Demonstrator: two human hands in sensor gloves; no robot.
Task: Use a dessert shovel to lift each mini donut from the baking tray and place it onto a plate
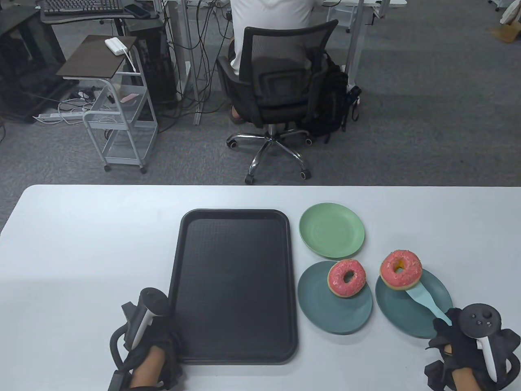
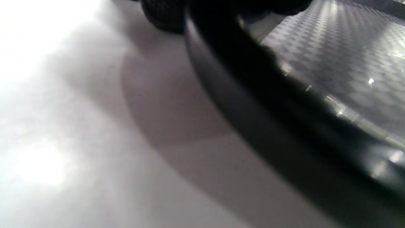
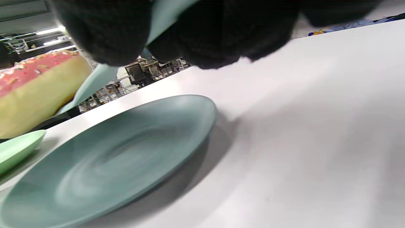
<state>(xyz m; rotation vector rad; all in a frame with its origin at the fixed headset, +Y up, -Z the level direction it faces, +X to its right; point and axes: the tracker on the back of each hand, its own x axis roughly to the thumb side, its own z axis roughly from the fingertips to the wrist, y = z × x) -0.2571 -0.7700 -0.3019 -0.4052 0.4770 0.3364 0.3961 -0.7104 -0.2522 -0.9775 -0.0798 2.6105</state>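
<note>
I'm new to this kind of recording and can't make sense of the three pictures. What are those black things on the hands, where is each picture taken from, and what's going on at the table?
They are a person's two gloved hands, each with a tracker strapped on its back. One camera looks down at the table; the other two sit on the wrists. The left hand rests at the black baking tray, which holds nothing. The right hand grips a pale dessert shovel carrying a pink donut above the right teal plate. Another pink donut lies on the middle teal plate. The green plate is bare.
</note>
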